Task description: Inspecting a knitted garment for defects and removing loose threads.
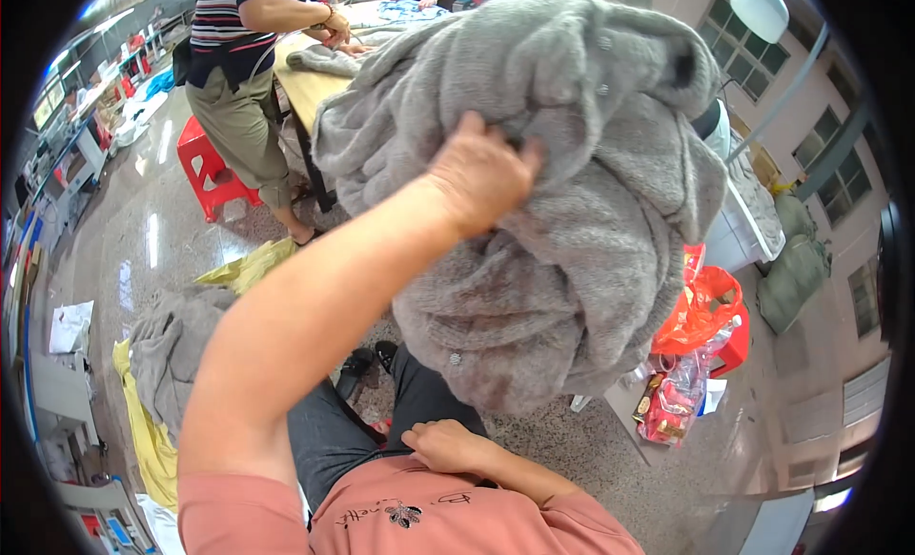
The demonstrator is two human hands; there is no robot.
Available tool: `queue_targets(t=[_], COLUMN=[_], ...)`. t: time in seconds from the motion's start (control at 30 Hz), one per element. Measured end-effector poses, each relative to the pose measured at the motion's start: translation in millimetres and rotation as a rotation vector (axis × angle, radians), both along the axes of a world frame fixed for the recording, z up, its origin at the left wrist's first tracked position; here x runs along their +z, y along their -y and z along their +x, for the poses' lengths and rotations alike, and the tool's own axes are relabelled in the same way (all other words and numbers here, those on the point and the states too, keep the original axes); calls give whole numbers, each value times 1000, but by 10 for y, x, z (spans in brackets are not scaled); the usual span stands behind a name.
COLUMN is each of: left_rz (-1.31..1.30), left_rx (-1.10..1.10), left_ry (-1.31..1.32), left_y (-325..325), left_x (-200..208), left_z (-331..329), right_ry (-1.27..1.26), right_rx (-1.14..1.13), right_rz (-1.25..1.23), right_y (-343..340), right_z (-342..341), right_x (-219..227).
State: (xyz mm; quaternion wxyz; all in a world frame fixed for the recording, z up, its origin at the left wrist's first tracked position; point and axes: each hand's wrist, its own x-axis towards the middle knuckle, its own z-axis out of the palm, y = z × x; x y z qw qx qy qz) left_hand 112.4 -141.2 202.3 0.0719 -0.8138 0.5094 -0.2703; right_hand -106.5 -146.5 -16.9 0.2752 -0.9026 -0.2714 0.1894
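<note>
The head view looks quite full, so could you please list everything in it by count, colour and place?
Fuzzy fabric pile: one, grey, centre
Loose cloth: one, grey, left
Yellow cloth: two visible parts, yellow, left
Worktable: one, tan top, upper left
Nearest co-worker: one, striped top, at the table
Stool: one, red, behind the co-worker
Carrier bag: one, orange-red, right
Bin: one, white, right
Sack: at least one, green, far right
Lamp: one, white, upper right
Windows: several, dark, right wall
Far background: too small to count
Shirt: one, salmon, lower edge
Trousers: one pair, dark, lower centre
Left grip: one, bare, on the pile
Right grip: one, bare, at the lap
</note>
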Motion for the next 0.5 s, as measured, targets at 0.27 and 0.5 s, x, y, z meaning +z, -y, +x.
queue_targets(t=[0.27,0.5], left_rz=[-1076,-200], left_rx=[-166,-296], left_ry=[-286,-874], left_y=[-1616,-2749], left_x=[1057,571], left_z=[419,-1388], right_ry=[20,-266], right_rx=[-145,-380], right_rz=[26,1021], right_y=[275,260], right_z=[-63,182], right_x=[-42,307])
